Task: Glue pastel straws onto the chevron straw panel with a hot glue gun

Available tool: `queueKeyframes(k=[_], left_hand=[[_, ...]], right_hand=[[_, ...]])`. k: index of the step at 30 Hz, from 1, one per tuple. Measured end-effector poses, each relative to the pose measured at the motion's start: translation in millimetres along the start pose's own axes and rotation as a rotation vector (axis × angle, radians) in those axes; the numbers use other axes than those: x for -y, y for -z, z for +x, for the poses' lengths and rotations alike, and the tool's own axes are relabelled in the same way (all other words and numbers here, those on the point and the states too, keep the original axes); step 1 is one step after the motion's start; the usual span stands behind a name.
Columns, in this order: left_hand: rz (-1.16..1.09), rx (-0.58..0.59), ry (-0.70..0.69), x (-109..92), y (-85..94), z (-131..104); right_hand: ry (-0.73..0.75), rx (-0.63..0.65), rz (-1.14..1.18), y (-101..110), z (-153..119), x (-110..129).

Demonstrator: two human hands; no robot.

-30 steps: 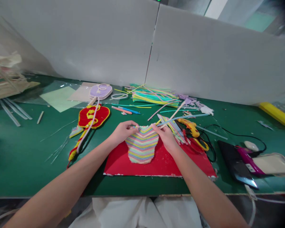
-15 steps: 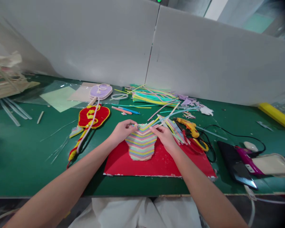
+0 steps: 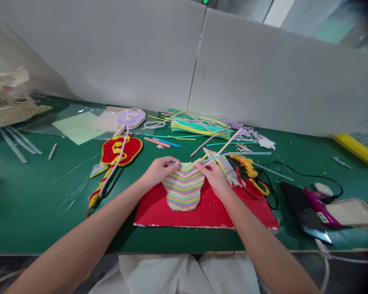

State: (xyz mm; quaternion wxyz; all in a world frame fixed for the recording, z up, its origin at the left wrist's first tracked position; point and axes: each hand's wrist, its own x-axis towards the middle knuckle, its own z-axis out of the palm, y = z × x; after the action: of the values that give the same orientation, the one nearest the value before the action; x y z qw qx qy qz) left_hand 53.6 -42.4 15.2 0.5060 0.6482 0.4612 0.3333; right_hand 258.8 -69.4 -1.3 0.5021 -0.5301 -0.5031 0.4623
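A striped pipe-cleaner panel (image 3: 184,191) in pastel zigzag rows lies over a red board (image 3: 214,210). My left hand (image 3: 161,172) pinches its upper left corner between thumb and fingers. At the upper right corner my right hand (image 3: 213,174) is closed on the panel's edge, where long loose stems stick out. One is a pale blue pipe cleaner (image 3: 248,154) pointing right; another is a cream pipe cleaner (image 3: 230,141) slanting up and away. Cut striped pieces (image 3: 225,165) lie just beyond my right hand.
Behind lies a heap of pipe cleaners (image 3: 196,124). A yellow glue gun (image 3: 245,162) and scissors (image 3: 259,186) are on the right, near a black tablet (image 3: 303,212) and a power strip (image 3: 320,207). To the left rest a red fan-shaped piece (image 3: 108,152) and a lilac one (image 3: 130,117).
The panel has shifted slightly towards me, with both hands still on its top corners. The loose blue and cream stems have swung to the right.
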Motion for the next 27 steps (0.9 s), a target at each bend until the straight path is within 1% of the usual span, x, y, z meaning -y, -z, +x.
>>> queueKeyframes(k=[7, 12, 16, 18, 22, 24, 27], left_hand=[[0.038, 0.010, -0.046, -0.4, 0.5, -1.0], [0.031, 0.011, -0.051, 4.6, 0.1, 0.8], [0.028, 0.007, -0.053, 4.8, 2.1, 1.4], [0.029, 0.034, -0.070, 2.7, 3.6, 0.6], [0.014, 0.129, -0.125, 1.3, 4.3, -0.6], [0.019, 0.142, -0.134, 3.1, 3.7, -0.5], [0.049, 0.120, -0.126, 5.7, 3.7, 0.0]], right_hand=[[0.032, -0.032, -0.010, -1.3, -0.2, -0.9], [0.018, -0.002, 0.002, -3.8, -1.3, 0.7], [0.006, 0.018, -0.005, -1.1, -1.7, 1.6], [0.006, -0.008, -0.016, 1.2, -0.7, 0.7], [0.006, -0.080, -0.014, 3.6, 2.1, -2.3], [0.003, -0.078, 0.002, 3.2, 2.9, -3.1], [-0.005, -0.036, 0.040, 1.3, 2.3, -2.2]])
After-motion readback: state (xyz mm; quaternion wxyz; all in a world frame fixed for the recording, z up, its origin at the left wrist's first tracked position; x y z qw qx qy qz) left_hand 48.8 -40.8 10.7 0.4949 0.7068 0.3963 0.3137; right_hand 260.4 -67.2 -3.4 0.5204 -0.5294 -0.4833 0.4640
